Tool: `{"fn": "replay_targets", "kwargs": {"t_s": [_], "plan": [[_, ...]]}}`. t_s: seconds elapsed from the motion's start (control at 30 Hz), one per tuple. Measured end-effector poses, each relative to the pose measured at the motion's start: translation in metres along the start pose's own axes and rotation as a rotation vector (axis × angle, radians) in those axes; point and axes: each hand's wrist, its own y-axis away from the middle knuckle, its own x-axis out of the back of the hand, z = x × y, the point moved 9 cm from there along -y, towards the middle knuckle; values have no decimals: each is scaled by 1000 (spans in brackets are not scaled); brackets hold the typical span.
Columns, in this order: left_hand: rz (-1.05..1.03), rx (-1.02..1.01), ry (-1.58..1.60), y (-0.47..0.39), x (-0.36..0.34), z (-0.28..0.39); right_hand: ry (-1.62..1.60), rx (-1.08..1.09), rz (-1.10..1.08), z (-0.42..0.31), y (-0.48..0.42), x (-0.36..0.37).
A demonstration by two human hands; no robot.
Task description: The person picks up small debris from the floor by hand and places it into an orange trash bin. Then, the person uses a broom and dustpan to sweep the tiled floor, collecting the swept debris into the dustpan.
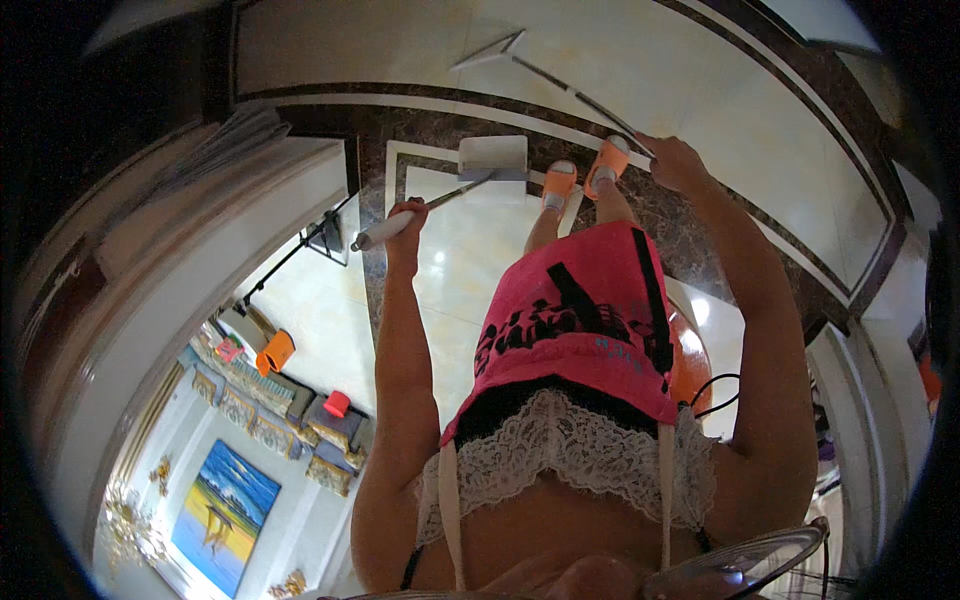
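My left hand (406, 225) grips the pole of a long-handled floor tool just beyond its pale end grip (384, 230). That pole runs down to a white, box-like head (493, 155) with a grey lower edge on the floor, perhaps a dustpan. In my right hand (675, 161) is a thin metal pole (577, 94), which slants away to a V-shaped bracket and narrow bar head (489, 52). This second head rests on the pale tiles beyond the dark border; whether it is a broom or a squeegee I cannot tell.
My feet in orange slippers (559, 178) stand near the white head. White door framing (187, 300) rises at the left. Through the opening are a cushioned sofa (262, 427), an orange bin-like object (276, 351), a red stool-like object (337, 403) and a black stand (277, 266). A round orange-brown object (688, 356) sits behind my apron.
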Motion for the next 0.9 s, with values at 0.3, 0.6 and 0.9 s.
{"fn": "replay_targets", "kwargs": {"t_s": [0.3, 0.6, 0.9], "plan": [[-280, -69, -102, -45, -65, 32, -355, -335, 312, 54, 170, -63], [-507, -183, -281, -75, -174, 92, -667, -486, 448, 64, 121, -124], [-409, -140, -174, -83, -181, 87, -543, -384, 61, -40, 247, -228]]}}
